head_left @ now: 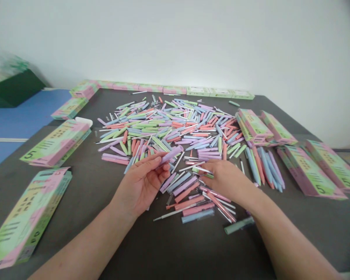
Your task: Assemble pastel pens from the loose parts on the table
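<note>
Your left hand (144, 178) pinches a lilac pen barrel (172, 154) between thumb and fingers, holding it tilted above the near side of the heap of loose pen parts (146, 129). Your right hand (225, 177) is curled low over that heap, its fingertips at a white refill (203, 170) and a light-green pen part (207, 175); whether it is gripping either, I cannot tell, as the fingers are partly hidden. The barrel looks to be smooth plastic: probably very light and stiff, and likely to roll or slide if you hold it loosely. Take it around the middle with thumb and fingertips, leaving both ends clear; a gentle squeeze should be enough. The refill is thinner and would likely flex, so hold it near one end, straight along its length. The finished-looking pens (270, 169) lie just beyond your right wrist, beside the cartons (312, 171).
</note>
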### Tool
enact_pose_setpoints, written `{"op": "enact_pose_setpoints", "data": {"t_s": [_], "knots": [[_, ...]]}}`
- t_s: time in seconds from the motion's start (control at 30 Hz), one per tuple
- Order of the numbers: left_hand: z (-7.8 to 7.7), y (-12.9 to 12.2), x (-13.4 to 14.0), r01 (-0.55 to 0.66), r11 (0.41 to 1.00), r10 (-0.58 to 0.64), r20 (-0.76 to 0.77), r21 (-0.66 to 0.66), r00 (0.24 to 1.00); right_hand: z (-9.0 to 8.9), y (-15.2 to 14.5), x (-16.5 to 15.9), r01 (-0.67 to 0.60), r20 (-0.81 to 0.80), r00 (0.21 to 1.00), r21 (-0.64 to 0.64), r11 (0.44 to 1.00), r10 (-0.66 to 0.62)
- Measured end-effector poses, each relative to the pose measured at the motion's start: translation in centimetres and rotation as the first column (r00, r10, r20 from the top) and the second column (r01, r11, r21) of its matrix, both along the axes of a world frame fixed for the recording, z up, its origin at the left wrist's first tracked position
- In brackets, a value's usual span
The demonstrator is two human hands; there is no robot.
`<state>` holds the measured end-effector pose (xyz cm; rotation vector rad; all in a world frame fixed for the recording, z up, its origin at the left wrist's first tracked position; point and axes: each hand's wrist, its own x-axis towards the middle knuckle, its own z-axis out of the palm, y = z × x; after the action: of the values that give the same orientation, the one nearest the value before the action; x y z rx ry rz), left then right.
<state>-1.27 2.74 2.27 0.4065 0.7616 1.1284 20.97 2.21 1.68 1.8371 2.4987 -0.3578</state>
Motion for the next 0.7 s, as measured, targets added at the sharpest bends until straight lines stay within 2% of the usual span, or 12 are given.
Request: {"op": "enact_pose_setpoints", "data": {"t_s": [0.13, 0.37, 0.6, 0.7], "knots": [[-0.3, 0.0, 0.1, 0.019, 1.0, -0.019, -0.009, 0.02, 1.0, -0.4, -0.1, -0.5, 0.001, 0.056, 0.998, 0.012, 1.0, -0.001], [-0.7, -0.1, 0.1, 0.035, 0.999, -0.034, -0.035, 0.031, 0.999, -0.7, -0.2, -0.8, 0.004, 0.054, 0.999, 0.04, 0.999, -0.006], [-1.1, -0.1, 0.4, 0.097, 0.994, -0.094, -0.061, 0.053, 0.994, -0.8, 0.1, -0.8, 0.02, 0.015, 1.0, 0.053, 0.998, -0.021], [-1.2, -0.1, 0.4, 0.116, 0.992, -0.111, -0.076, 0.059, 0.991, -0.7, 0.3, -0.4, 0.031, -0.062, 0.998, 0.082, 0.996, -0.026]]}}
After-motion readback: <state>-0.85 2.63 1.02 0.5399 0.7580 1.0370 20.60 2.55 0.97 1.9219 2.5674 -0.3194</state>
